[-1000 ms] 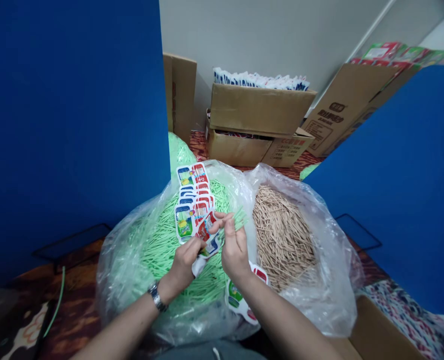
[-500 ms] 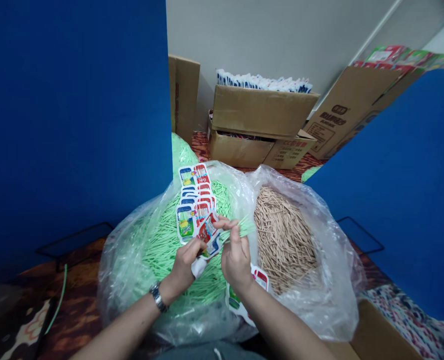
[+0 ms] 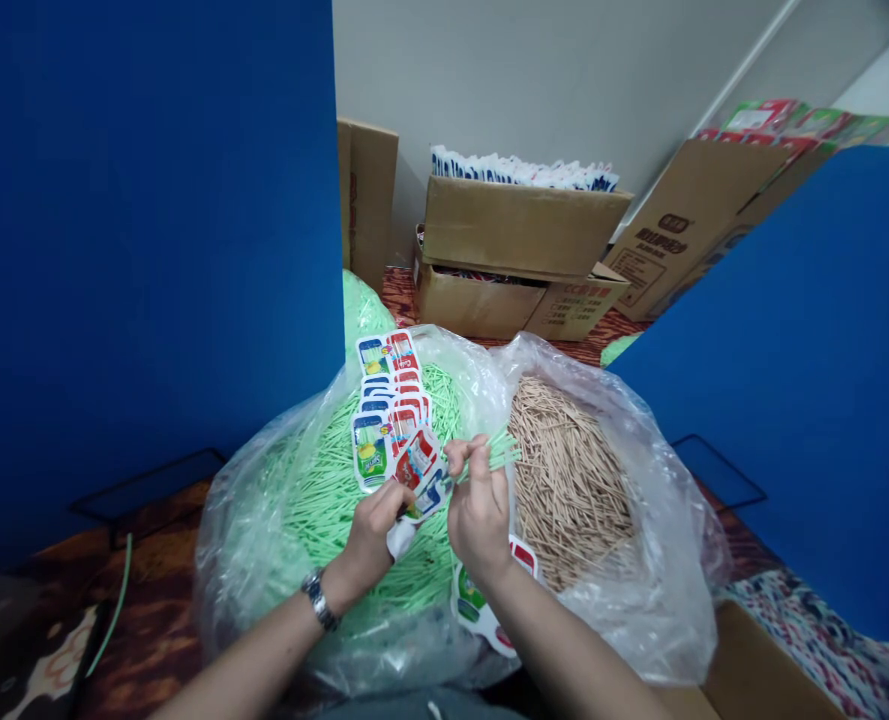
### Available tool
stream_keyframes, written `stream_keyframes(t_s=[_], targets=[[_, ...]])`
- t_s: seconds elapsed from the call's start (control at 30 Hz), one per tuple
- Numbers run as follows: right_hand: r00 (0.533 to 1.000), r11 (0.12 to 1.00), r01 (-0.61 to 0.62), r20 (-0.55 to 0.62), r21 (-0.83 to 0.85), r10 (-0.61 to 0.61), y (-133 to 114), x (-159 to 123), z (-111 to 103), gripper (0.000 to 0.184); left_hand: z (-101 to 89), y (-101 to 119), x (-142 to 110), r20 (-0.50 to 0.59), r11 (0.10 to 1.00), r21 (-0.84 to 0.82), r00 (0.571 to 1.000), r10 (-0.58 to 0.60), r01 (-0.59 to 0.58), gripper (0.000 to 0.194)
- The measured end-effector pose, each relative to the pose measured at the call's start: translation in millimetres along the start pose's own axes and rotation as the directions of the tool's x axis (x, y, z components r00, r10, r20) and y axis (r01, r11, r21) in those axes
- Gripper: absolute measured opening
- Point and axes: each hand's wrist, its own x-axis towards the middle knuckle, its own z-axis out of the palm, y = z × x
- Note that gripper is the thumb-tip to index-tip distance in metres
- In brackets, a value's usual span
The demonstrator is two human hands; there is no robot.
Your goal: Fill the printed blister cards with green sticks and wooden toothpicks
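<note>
My left hand [image 3: 376,530], with a metal watch on the wrist, is closed on a small printed packet [image 3: 418,460] in red, white and blue. My right hand [image 3: 478,510] pinches a small bundle of thin green sticks [image 3: 501,450] just right of that packet. Whether the sticks' near ends touch the packet is hard to see. Below both hands lies an open clear bag of green sticks [image 3: 316,500]. An overlapping row of similar printed packets [image 3: 373,450] rests on top of them. Another packet [image 3: 474,605] lies partly hidden under my right forearm.
On the right stands a clear bag of light brown sticks [image 3: 571,480]. Cardboard boxes [image 3: 519,225] are stacked at the back, the upper one full of packets. Blue panels [image 3: 151,220] rise on both sides. An open carton [image 3: 759,660] sits at lower right.
My right hand has shifted slightly right with the green sticks, away from the packet. My left hand keeps its hold on the packet, almost still. The view has moved a little.
</note>
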Motion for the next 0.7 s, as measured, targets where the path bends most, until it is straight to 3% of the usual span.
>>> stream_keyframes(t_s=[0.37,0.7], targets=[[0.995,0.994,0.082,0.069,-0.068,-0.077,-0.6,-3.0,2.0,0.041,-1.3,6.1,2.2,-0.003,1.0,0.013,1.0,-0.001,0.001,0.01],[0.999,0.995,0.006,0.035,-0.096,-0.003,3.7,-2.1,1.4,0.044,1.4,-0.9,-2.1,0.02,1.0,-0.001,0.999,-0.027,0.027,0.009]])
